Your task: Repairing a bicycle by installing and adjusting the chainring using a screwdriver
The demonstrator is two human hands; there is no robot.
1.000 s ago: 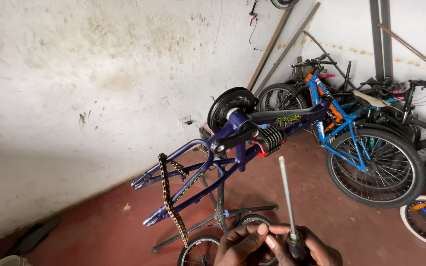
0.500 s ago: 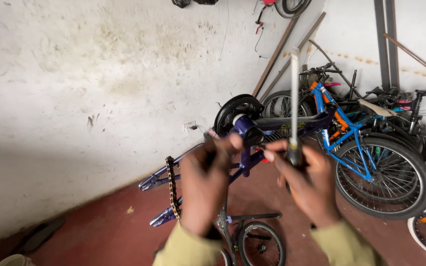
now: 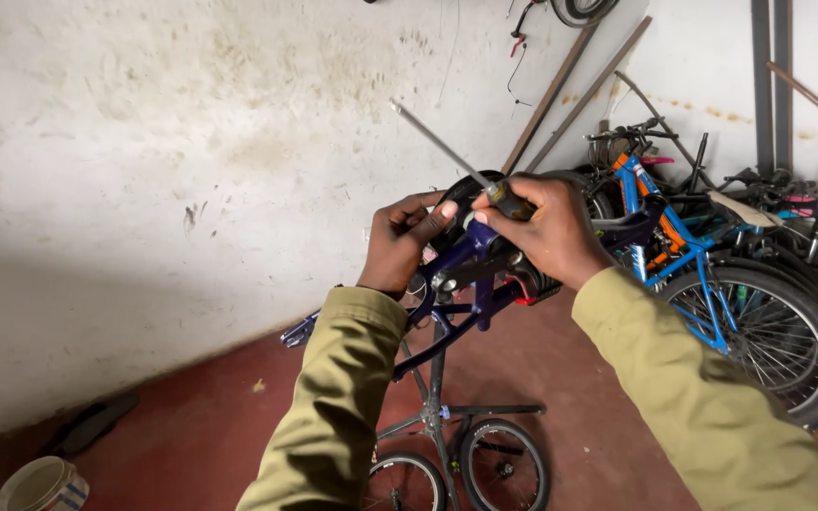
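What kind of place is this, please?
Most likely a bicycle repair workshop. A purple bike frame sits on a repair stand, parked bicycles lean by the wall, loose wheels lie on the red floor, and the right hand holds a screwdriver.

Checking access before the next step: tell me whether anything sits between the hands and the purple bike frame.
Nothing visible does. The left hand and the right hand, gripping a screwdriver, are both already at the purple bike frame.

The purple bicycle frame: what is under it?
Under the purple bicycle frame a metal stand and two small wheels show on the red floor; the sleeves cover the rest.
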